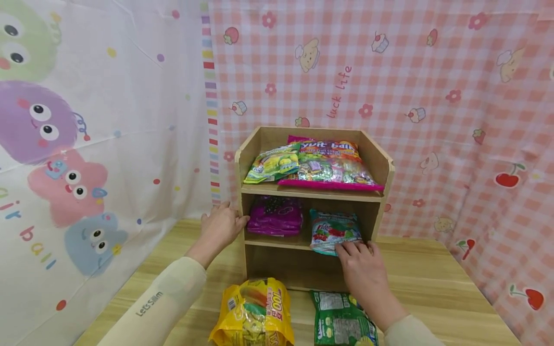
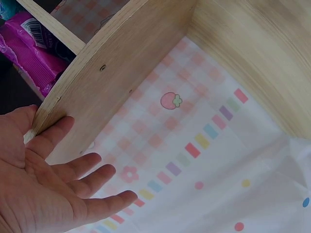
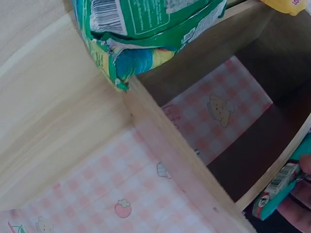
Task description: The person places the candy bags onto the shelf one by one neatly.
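Observation:
My right hand pinches the lower right corner of a teal candy bag, which lies on the middle level of a small wooden shelf and overhangs its front edge. In the right wrist view, thumb and fingers hold the teal bag's end by its barcode. At the shelf's left side panel, my left hand has thumb and index finger on either side of the front edge, the other fingers spread. Left of the teal bag sits a purple bag.
On the top level lie a green-yellow candy bag and a large pink-edged bag of candies. A yellow bag and a green bag are on the wooden table before the shelf. Printed cloths hang behind and at the sides.

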`<action>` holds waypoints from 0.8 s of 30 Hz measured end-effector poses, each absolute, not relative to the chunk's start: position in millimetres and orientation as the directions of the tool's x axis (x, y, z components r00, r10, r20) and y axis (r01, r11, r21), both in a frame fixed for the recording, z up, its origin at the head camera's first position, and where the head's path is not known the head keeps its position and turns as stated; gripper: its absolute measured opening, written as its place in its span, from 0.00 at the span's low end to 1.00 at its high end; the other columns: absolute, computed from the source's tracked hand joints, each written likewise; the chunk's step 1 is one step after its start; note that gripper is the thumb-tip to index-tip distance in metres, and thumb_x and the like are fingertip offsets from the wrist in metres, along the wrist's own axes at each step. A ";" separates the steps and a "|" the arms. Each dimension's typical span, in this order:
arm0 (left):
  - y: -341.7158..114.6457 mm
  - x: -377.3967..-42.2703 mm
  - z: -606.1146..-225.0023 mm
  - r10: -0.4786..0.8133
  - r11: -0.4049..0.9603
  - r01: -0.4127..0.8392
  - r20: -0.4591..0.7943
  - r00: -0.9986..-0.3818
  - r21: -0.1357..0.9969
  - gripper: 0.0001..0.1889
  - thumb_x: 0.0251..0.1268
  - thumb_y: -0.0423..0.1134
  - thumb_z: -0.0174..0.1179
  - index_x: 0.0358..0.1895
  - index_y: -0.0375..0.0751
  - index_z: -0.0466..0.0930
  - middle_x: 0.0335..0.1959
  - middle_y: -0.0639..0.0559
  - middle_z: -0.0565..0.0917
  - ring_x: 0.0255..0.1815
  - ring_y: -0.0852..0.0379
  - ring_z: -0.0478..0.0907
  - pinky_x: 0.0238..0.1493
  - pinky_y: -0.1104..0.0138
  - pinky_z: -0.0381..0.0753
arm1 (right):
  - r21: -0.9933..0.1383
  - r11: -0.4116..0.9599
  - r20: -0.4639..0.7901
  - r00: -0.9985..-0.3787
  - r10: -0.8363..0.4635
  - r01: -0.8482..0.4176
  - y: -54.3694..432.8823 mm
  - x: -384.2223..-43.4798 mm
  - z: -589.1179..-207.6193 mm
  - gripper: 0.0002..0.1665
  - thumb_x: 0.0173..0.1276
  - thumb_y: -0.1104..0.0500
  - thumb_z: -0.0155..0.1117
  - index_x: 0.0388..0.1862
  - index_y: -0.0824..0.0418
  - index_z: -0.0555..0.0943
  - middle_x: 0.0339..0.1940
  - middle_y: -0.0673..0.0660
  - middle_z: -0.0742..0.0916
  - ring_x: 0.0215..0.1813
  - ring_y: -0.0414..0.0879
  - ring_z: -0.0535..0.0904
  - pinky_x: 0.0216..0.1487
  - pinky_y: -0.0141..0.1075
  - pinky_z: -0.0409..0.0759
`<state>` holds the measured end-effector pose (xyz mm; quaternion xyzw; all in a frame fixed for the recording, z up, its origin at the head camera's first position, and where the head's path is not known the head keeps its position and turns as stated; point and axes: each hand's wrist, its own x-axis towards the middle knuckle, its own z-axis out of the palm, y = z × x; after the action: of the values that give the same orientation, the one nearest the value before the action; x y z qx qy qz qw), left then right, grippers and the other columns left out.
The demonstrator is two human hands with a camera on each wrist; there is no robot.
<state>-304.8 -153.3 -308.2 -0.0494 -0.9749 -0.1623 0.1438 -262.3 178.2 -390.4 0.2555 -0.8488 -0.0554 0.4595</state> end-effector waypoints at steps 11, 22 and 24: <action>-153.4 -305.6 -308.7 0.053 0.946 0.143 0.298 -0.953 0.291 0.21 0.73 0.53 0.54 0.47 0.39 0.87 0.70 0.34 0.68 0.69 0.30 0.64 0.62 0.28 0.56 | 0.310 0.854 0.707 -0.498 -0.501 -0.419 166.0 -256.9 -402.0 0.23 0.75 0.48 0.53 0.57 0.60 0.81 0.47 0.66 0.82 0.45 0.62 0.80 0.46 0.54 0.79; -153.3 -305.2 -308.2 0.053 0.946 0.144 0.298 -0.953 0.290 0.21 0.74 0.53 0.54 0.47 0.39 0.87 0.71 0.34 0.68 0.69 0.31 0.64 0.62 0.28 0.56 | 0.271 0.854 0.622 -0.596 -0.508 -0.444 168.1 -268.8 -401.5 0.32 0.59 0.52 0.75 0.61 0.60 0.77 0.49 0.64 0.81 0.48 0.60 0.79 0.48 0.51 0.81; -152.9 -304.4 -308.4 0.053 0.946 0.143 0.298 -0.953 0.290 0.21 0.74 0.53 0.54 0.46 0.38 0.87 0.70 0.34 0.68 0.69 0.31 0.64 0.62 0.28 0.56 | 0.265 0.852 0.628 -0.590 -0.508 -0.452 167.6 -268.5 -401.2 0.32 0.60 0.51 0.74 0.61 0.60 0.78 0.50 0.65 0.81 0.48 0.61 0.79 0.48 0.52 0.81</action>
<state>-304.4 -152.9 -308.4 -0.0501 -0.9758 -0.1563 0.1448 -268.5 167.6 -401.2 0.2694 -0.8907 -0.0384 0.3641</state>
